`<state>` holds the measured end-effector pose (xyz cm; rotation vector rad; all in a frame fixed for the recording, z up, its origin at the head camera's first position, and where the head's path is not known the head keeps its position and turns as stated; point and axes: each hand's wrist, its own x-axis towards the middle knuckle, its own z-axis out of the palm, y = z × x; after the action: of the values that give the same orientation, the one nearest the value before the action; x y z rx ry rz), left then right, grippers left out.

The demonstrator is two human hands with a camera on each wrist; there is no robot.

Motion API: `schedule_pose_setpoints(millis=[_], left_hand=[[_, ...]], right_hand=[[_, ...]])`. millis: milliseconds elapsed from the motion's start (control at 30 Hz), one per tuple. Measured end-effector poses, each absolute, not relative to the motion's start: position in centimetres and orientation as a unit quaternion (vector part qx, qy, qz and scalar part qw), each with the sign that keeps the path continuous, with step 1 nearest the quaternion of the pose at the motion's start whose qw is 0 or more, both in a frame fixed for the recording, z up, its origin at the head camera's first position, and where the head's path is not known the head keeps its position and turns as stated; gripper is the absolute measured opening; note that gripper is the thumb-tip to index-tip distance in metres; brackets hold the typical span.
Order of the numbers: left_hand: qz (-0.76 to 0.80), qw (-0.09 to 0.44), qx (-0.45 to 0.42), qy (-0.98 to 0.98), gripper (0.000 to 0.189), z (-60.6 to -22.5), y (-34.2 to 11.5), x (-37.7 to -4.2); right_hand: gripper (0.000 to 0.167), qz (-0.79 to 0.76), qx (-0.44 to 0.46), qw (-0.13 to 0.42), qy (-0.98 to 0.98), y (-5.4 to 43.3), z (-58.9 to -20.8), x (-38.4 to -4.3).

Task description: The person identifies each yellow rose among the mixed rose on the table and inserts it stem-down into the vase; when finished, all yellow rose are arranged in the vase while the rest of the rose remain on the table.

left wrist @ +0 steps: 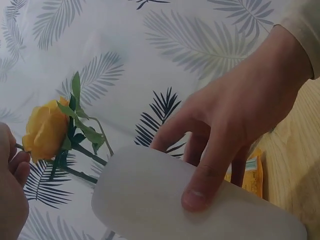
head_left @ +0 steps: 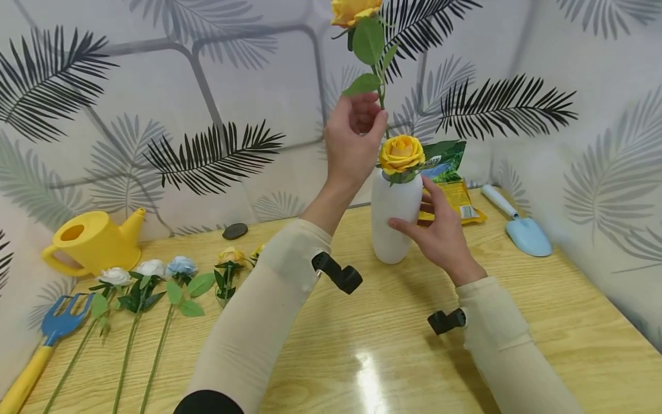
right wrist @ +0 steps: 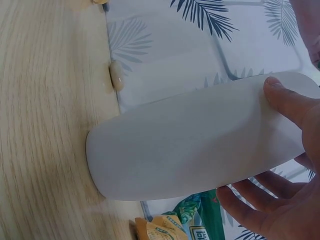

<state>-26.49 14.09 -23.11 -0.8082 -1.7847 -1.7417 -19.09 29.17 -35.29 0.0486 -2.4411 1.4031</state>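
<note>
My left hand [head_left: 354, 135] pinches the stem of a long yellow rose [head_left: 357, 11], held upright above the white vase [head_left: 385, 221]. Its bloom is cut off by the top of the head view, and its lower stem passes behind another yellow rose [head_left: 402, 154] standing in the vase's mouth. On the vase's right side, my right hand [head_left: 445, 233] grips the body with thumb in front and fingers behind. The right wrist view shows the vase [right wrist: 195, 142] standing on the table. In the left wrist view two stems enter the vase [left wrist: 145, 195].
Behind the vase lies a yellow and green packet [head_left: 457, 195], with a light blue trowel [head_left: 527, 236] to its right. At left are a yellow watering can [head_left: 98, 241], a blue fork [head_left: 64, 319], white roses [head_left: 115, 277], a blue rose [head_left: 181, 266] and a dark stone [head_left: 235, 231].
</note>
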Motion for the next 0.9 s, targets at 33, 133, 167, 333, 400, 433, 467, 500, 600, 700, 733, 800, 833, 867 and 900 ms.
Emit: schedule_pose_setpoints(millis=[33, 133, 167, 333, 400, 433, 467, 500, 600, 700, 733, 800, 833, 867, 900], left_hand=[[-0.644, 0.244, -0.297, -0.661, 0.024, -23.4, 14.0, -26.6], [-0.654, 0.21, -0.29, -0.667, 0.024, -24.1, 13.8, -26.8], [-0.656, 0.199, -0.284, -0.67, 0.023, -24.4, 13.7, -26.8], [-0.666, 0.149, -0.267, -0.68, 0.023, -25.4, 13.3, -26.9], [-0.665, 0.133, -0.266, -0.685, 0.024, -25.8, 13.2, -26.9], [-0.664, 0.126, -0.266, -0.687, 0.024, -26.0, 13.1, -26.9], [-0.661, 0.12, -0.267, -0.691, 0.024, -26.2, 13.1, -27.0], [-0.655, 0.116, -0.267, -0.697, 0.024, -26.4, 13.1, -27.0], [-0.64, 0.104, -0.266, -0.713, 0.024, -27.1, 13.1, -27.1], [-0.627, 0.098, -0.268, -0.725, 0.024, -27.8, 13.1, -27.1], [-0.626, 0.096, -0.269, -0.726, 0.024, -28.0, 13.0, -27.0], [-0.624, 0.095, -0.273, -0.726, 0.022, -28.3, 12.9, -27.0], [-0.624, 0.093, -0.274, -0.726, 0.022, -28.5, 12.8, -27.1], [-0.624, 0.091, -0.274, -0.726, 0.021, -28.7, 12.7, -27.1], [-0.623, 0.091, -0.275, -0.727, 0.02, -28.8, 12.6, -27.1]], right_hand=[[0.094, 0.492, 0.017, 0.162, -0.855, 29.1, -35.3, -19.1], [0.094, 0.492, 0.018, 0.161, -0.855, 29.1, -35.1, -19.1], [0.094, 0.492, 0.018, 0.161, -0.855, 29.0, -35.1, -19.1], [0.097, 0.492, 0.014, 0.153, -0.857, 29.0, -34.8, -19.0], [0.098, 0.494, 0.011, 0.15, -0.856, 29.0, -34.7, -18.9], [0.098, 0.496, 0.01, 0.149, -0.856, 29.1, -34.7, -18.9], [0.098, 0.496, 0.01, 0.148, -0.855, 29.1, -34.6, -18.9], [0.098, 0.497, 0.01, 0.147, -0.855, 29.1, -34.6, -18.9], [0.097, 0.496, 0.009, 0.147, -0.855, 29.2, -34.7, -18.9], [0.096, 0.493, 0.01, 0.15, -0.857, 29.2, -34.9, -18.9], [0.096, 0.493, 0.011, 0.151, -0.856, 29.2, -34.9, -19.0], [0.095, 0.494, 0.012, 0.153, -0.856, 29.2, -35.0, -19.0], [0.095, 0.494, 0.013, 0.154, -0.856, 29.2, -35.0, -19.0], [0.095, 0.495, 0.014, 0.154, -0.855, 29.2, -35.0, -19.0], [0.095, 0.495, 0.014, 0.155, -0.855, 29.2, -35.0, -19.0]])
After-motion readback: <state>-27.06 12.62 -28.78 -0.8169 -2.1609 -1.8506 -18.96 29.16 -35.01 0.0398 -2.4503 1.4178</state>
